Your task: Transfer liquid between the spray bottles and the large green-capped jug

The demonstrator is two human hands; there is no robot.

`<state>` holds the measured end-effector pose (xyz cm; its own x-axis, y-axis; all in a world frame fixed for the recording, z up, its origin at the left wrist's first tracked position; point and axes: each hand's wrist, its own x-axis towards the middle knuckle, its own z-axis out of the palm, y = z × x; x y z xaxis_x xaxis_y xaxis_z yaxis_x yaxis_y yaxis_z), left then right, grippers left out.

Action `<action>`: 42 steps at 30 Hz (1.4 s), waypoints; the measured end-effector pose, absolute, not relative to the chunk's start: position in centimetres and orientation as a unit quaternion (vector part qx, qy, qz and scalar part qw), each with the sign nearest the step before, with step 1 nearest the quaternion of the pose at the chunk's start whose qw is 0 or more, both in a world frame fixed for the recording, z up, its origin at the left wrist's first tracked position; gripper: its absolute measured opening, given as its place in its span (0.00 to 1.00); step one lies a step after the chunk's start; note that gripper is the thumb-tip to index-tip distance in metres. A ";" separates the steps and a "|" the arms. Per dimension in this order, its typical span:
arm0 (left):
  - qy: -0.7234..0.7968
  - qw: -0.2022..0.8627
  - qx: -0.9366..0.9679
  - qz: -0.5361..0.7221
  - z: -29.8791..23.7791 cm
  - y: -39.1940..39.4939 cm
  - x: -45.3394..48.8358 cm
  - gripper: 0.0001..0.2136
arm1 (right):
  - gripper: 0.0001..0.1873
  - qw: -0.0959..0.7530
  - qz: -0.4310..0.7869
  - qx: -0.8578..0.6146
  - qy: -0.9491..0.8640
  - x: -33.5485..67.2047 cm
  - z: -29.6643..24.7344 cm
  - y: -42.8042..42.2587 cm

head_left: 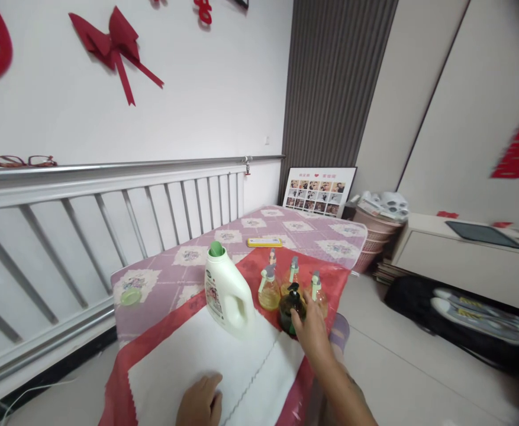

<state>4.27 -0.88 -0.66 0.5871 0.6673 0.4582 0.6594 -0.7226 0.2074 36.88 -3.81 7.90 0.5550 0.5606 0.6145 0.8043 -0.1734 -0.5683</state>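
Upright dark pump bottle [287, 315] stands just left of the nearer right hand [311, 329], thumb and fingers astride it, closure unclear from here; left hand [199, 400] loosely spread, empty.

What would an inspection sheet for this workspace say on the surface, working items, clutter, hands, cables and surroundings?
Surface: purple patterned tablecloth, red cloth and white sheet on top.
Working items: dark pump bottle, pale jug, bottles with sprayer-like tops.
Clutter: round green piece, yellow-edged case.
Hands: left hand rests on the white sheet; right hand is at the dark pump bottle, grip unclear.
Cables: thin white cord, lower left.
Surroundings: white radiator, glasses above it, photo board, pink basket.
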 end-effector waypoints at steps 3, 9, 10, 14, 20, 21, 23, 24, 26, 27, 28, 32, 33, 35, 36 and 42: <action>0.366 0.001 0.891 0.267 -0.9 -0.7 4.1 0.14 | 0.29 0.457 -0.125 -0.760 -0.446 37.2 7.9 -2.6; 0.385 0.014 0.885 0.261 -0.8 -0.7 4.1 0.14 | 0.26 0.448 -0.110 -0.769 -0.442 37.6 7.6 -1.4; 0.388 0.022 0.883 0.262 -0.6 -0.8 4.1 0.14 | 0.25 0.448 -0.110 -0.770 -0.441 37.6 7.6 -1.3; 0.405 0.057 0.872 0.269 0.4 -1.3 4.4 0.14 | 0.22 0.453 -0.110 -0.769 -0.437 37.5 7.7 -1.5; 0.415 0.079 0.863 0.278 1.3 -1.9 4.6 0.14 | 0.19 0.458 -0.110 -0.751 -0.463 36.3 9.6 -2.9; 0.417 0.083 0.861 0.280 1.3 -1.9 4.6 0.14 | 0.19 0.459 -0.114 -0.747 -0.468 35.9 10.3 -3.3; 0.422 0.092 0.856 0.285 1.3 -1.9 4.7 0.13 | 0.19 0.462 -0.131 -0.735 -0.479 34.8 11.7 -4.2; 0.423 0.097 0.854 0.287 1.3 -1.9 4.7 0.13 | 0.20 0.466 -0.141 -0.725 -0.487 34.1 12.5 -4.7; 0.425 0.104 0.850 0.293 1.3 -1.9 4.6 0.13 | 0.20 0.467 -0.140 -0.708 -0.511 32.4 13.8 -5.7; 0.426 0.107 0.849 0.295 1.3 -1.9 4.5 0.14 | 0.19 0.470 -0.133 -0.700 -0.521 31.4 14.3 -6.2; 0.426 0.109 0.847 0.299 1.3 -2.0 4.4 0.15 | 0.19 0.476 -0.122 -0.692 -0.530 30.4 14.6 -6.6; 0.411 0.109 0.841 0.335 0.9 -2.3 3.8 0.26 | 0.18 0.489 -0.038 -0.673 -0.554 25.6 14.3 -7.4; 0.402 0.107 0.840 0.348 0.8 -2.4 3.7 0.29 | 0.18 0.489 -0.017 -0.667 -0.562 24.4 13.9 -7.4; 0.387 0.106 0.836 0.374 0.5 -2.5 3.5 0.34 | 0.17 0.490 0.027 -0.649 -0.582 22.2 13.1 -7.0; 0.383 0.107 0.832 0.387 0.4 -2.5 3.5 0.37 | 0.17 0.493 0.047 -0.639 -0.589 21.2 12.7 -6.8; 0.417 0.182 0.779 0.431 0.8 -2.6 4.1 0.47 | 0.18 0.525 0.176 -0.620 -0.557 17.5 11.6 -5.5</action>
<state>4.12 -2.56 0.79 0.2798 0.8071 0.5199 0.4930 -0.5855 0.6435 17.46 -5.54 11.60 0.3188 0.8742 0.3663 0.5059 0.1699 -0.8457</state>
